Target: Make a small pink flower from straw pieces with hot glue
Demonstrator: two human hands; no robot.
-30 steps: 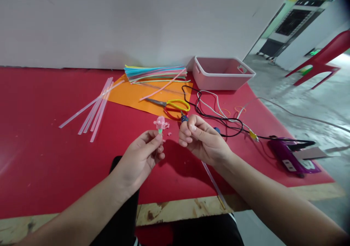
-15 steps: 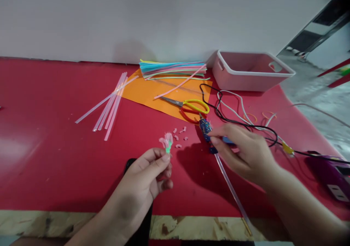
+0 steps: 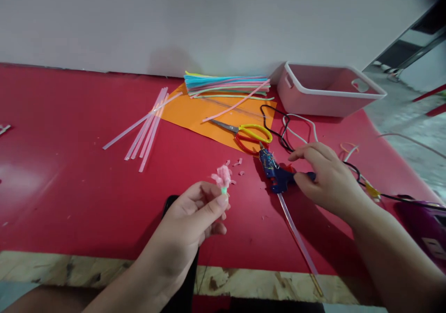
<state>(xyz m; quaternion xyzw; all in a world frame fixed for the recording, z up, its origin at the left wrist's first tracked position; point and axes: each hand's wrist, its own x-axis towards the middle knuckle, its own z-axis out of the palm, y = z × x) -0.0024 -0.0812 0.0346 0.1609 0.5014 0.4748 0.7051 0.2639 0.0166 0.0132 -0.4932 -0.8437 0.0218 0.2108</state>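
Observation:
In the head view my left hand [image 3: 197, 220] pinches a small fuzzy pink flower [image 3: 223, 176] with a light green base between thumb and fingertips. A blue glue gun [image 3: 273, 171] lies on the red table, with a long clear glue stick [image 3: 296, 236] sticking out of its rear toward the table's front edge. My right hand [image 3: 322, 180] is at the end of the glue gun's handle, thumb beside it and fingers apart, not closed around it. Tiny pink scraps [image 3: 240, 162] lie between the flower and the glue gun. Scissors [image 3: 251, 134] with yellow and red handles rest just behind the gun's nozzle.
Colourful pipe cleaners [image 3: 226, 85] lie on an orange sheet [image 3: 188, 120] near the wall. Several clear glue sticks [image 3: 149, 127] are at left. A pink bin [image 3: 317, 99], black and white cords [image 3: 306, 127] and a purple power strip [image 3: 421, 224] sit at right. A black phone-like object [image 3: 170, 201] is under my left arm.
My right hand has shifted from the glue gun's body back to its handle end, its fingers opening. My left hand has turned the flower, so its pink top shows more. The view has shifted slightly.

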